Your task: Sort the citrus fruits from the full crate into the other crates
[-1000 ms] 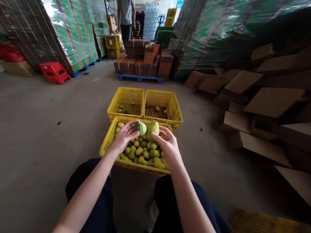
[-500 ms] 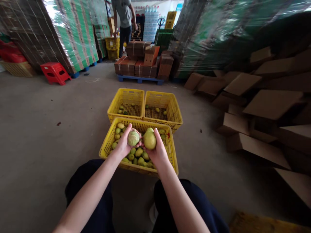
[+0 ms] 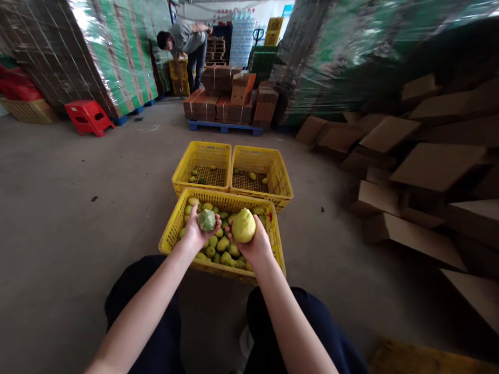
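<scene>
- Wider apart than half a second ago, the left hand (image 3: 195, 229) and right hand (image 3: 258, 243) have drawn their fruits a little to either side; at the back, a co-worker (image 3: 189, 40) has bent down beside some stacked crates (image 3: 184, 70).
- Cupped from below, the green bumpy fruit (image 3: 207, 221) sits in the left hand, thumb up along its side; the right hand grips the larger yellow-green fruit (image 3: 244, 225) likewise.
- Such a hold seems to leave the upper sides uncovered and keep the round shapes from rolling off.
- Both fruits are over the front crate (image 3: 172, 229), which holds many more fruits (image 3: 223, 244) and stands close before the knees (image 3: 144, 298), presumably for easy reach.
- Just beyond, the left rear crate (image 3: 181, 181) and right rear crate (image 3: 284, 176) stand side by side, a few fruits in each, likely near enough to reach.
- All three rest on the grey, specked floor (image 3: 117, 192).
- Farther off, a blue pallet (image 3: 224, 126) bears bundled cardboard (image 3: 221, 78); a red stool (image 3: 86, 115) stands beside film-wrapped stacks (image 3: 120, 57), and cartons (image 3: 390, 132) lie heaped at right.
</scene>
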The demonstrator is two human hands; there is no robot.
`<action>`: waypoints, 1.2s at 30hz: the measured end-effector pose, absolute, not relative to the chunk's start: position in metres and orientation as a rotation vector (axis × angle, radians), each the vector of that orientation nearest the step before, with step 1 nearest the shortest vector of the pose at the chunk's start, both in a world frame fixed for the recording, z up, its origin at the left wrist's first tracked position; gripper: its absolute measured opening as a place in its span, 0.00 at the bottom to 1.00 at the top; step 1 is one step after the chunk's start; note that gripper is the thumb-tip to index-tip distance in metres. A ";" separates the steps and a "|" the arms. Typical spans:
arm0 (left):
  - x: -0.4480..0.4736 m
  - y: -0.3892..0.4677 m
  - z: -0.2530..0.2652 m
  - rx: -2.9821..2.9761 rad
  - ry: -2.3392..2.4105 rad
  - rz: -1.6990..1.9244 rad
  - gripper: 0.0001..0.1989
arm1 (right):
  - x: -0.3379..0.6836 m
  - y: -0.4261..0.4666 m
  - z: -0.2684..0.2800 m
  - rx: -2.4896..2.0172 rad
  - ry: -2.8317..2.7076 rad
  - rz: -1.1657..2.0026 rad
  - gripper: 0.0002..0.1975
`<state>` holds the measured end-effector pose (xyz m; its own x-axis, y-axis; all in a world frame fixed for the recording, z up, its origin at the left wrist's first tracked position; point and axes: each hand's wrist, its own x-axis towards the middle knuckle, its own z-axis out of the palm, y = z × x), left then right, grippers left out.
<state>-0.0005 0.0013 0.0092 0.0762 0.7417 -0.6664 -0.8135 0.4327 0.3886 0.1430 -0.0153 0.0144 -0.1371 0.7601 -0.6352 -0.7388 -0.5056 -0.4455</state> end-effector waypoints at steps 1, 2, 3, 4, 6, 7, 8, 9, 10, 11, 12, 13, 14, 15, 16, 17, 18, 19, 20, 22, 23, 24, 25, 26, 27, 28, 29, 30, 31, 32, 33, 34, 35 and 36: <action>-0.001 0.001 0.008 -0.117 0.916 1.175 0.26 | 0.142 -0.016 0.015 -1.034 -0.050 1.831 0.21; -0.001 0.002 0.007 -0.136 0.896 1.195 0.28 | 0.142 -0.016 0.016 -1.035 -0.071 1.820 0.19; -0.001 0.002 0.006 -0.147 0.880 1.226 0.28 | 0.141 -0.016 0.017 -1.041 -0.092 1.791 0.16; -0.001 0.003 0.006 -0.149 0.872 1.264 0.27 | 0.140 -0.017 0.018 -1.050 -0.114 1.750 0.12; -0.001 0.004 0.007 -0.146 0.901 1.326 0.20 | 0.139 -0.017 0.020 -1.059 -0.144 1.680 0.08; -0.001 0.005 0.008 -0.144 0.925 1.338 0.17 | 0.139 -0.017 0.021 -1.056 -0.150 1.668 0.07; -0.002 0.006 0.009 -0.139 0.941 1.336 0.16 | 0.139 -0.017 0.021 -1.048 -0.150 1.681 0.07; -0.002 0.006 0.009 -0.129 0.946 1.323 0.16 | 0.140 -0.017 0.021 -1.039 -0.145 1.713 0.08; -0.003 0.006 0.008 -0.116 0.935 1.299 0.17 | 0.140 -0.016 0.021 -1.031 -0.132 1.748 0.10; -0.003 0.006 0.008 -0.106 0.915 1.278 0.19 | 0.140 -0.016 0.021 -1.023 -0.116 1.776 0.12; -0.003 0.006 0.007 -0.099 0.892 1.268 0.21 | 0.140 -0.015 0.020 -1.013 -0.104 1.790 0.13; -0.004 0.006 0.005 -0.097 0.878 1.270 0.22 | 0.140 -0.015 0.020 -1.006 -0.100 1.787 0.13; -0.004 0.006 0.005 -0.099 0.873 1.278 0.23 | 0.140 -0.014 0.019 -1.003 -0.104 1.772 0.12; -0.003 0.006 0.004 -0.102 0.876 1.292 0.23 | 0.139 -0.014 0.018 -1.007 -0.112 1.751 0.11; -0.003 0.006 0.003 -0.105 0.885 1.311 0.21 | 0.139 -0.013 0.017 -1.019 -0.122 1.735 0.09; -0.003 0.007 0.003 -0.109 0.902 1.332 0.18 | 0.138 -0.012 0.015 -1.036 -0.131 1.727 0.08; -0.002 0.007 0.003 -0.115 0.923 1.356 0.14 | 0.138 -0.012 0.013 -1.052 -0.136 1.724 0.07; -0.002 0.007 0.003 -0.122 0.944 1.385 0.11 | 0.138 -0.012 0.011 -1.063 -0.135 1.725 0.07; -0.002 0.007 0.003 -0.127 0.961 1.407 0.09 | 0.138 -0.011 0.008 -1.064 -0.128 1.733 0.07; -0.002 0.006 0.003 -0.125 0.978 1.406 0.12 | 0.139 -0.011 0.004 -1.050 -0.105 1.781 0.09; -0.003 0.006 0.003 -0.118 0.977 1.385 0.14 | 0.140 -0.011 0.003 -1.043 -0.091 1.816 0.11; -0.004 0.006 0.003 -0.109 0.967 1.358 0.17 | 0.140 -0.011 0.003 -1.039 -0.076 1.849 0.13; -0.004 0.006 0.003 -0.102 0.955 1.333 0.19 | 0.140 -0.012 0.003 -1.041 -0.060 1.877 0.15; -0.005 0.006 0.003 -0.095 0.943 1.317 0.21 | 0.140 -0.013 0.005 -1.043 -0.043 1.894 0.17; -0.006 0.006 0.004 -0.088 0.935 1.310 0.21 | 0.140 -0.014 0.007 -1.043 -0.027 1.900 0.19; -0.006 0.006 0.004 -0.076 0.934 1.304 0.22 | 0.139 -0.015 0.010 -1.041 -0.014 1.900 0.20; -0.006 0.006 0.005 -0.061 0.943 1.297 0.21 | 0.139 -0.016 0.013 -1.038 -0.009 1.897 0.21; -0.005 0.006 0.006 -0.044 0.961 1.291 0.21 | 0.138 -0.017 0.017 -1.036 -0.015 1.893 0.22; -0.004 0.007 0.007 -0.026 0.983 1.287 0.19 | 0.138 -0.017 0.020 -1.038 -0.032 1.888 0.22; -0.004 0.007 0.008 -0.009 1.000 1.287 0.18 | 0.138 -0.018 0.022 -1.037 -0.057 1.883 0.22; -0.003 0.006 0.009 0.007 1.009 1.295 0.16 | 0.138 -0.019 0.024 -1.030 -0.087 1.877 0.21; -0.002 0.006 0.010 0.020 1.008 1.314 0.14 | 0.138 -0.019 0.025 -1.018 -0.112 1.868 0.19; -0.002 0.006 0.011 0.027 1.000 1.339 0.13 | 0.139 -0.020 0.026 -1.003 -0.130 1.853 0.15; -0.002 0.006 0.013 0.026 0.983 1.360 0.12 | 0.139 -0.020 0.025 -0.990 -0.136 1.834 0.12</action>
<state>-0.0018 0.0056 0.0126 -0.1072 0.8158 -0.5683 -0.7957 0.2723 0.5410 0.1393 -0.0198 0.0255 -0.1594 0.8090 -0.5657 -0.7165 -0.4890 -0.4975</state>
